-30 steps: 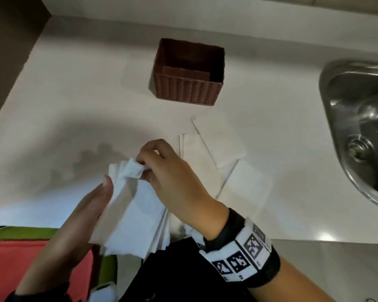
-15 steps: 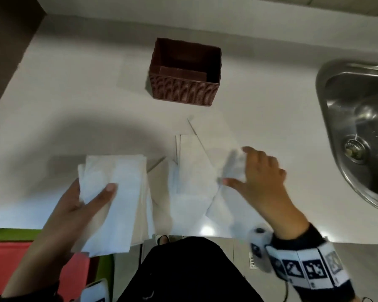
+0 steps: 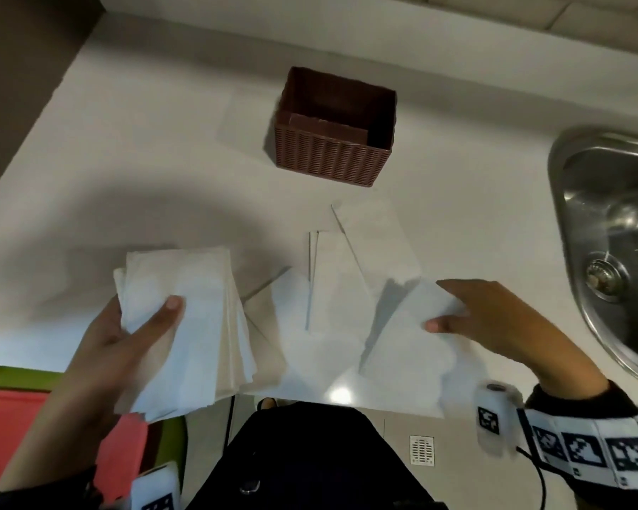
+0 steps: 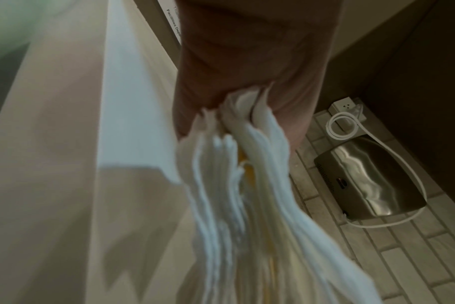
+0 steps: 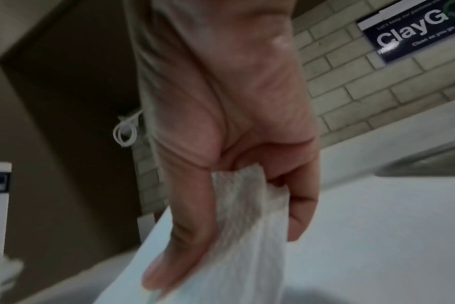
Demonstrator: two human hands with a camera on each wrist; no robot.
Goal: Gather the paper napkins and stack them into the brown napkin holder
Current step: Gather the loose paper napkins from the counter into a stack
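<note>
The left hand (image 3: pixel 126 325) clamps a limp stack of thin white paper napkins (image 3: pixel 192 325) while the right hand (image 3: pixel 494 322) pinches one flimsy napkin (image 3: pixel 409 336) off the white desk (image 3: pixel 126 178), best gripped mid-edge, near the brown woven holder (image 3: pixel 332 156).

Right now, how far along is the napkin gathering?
Partly done. The left hand holds a gathered stack of napkins; the right hand pinches another napkin. Several loose napkins lie on the counter, and the brown holder holds no napkins.
</note>
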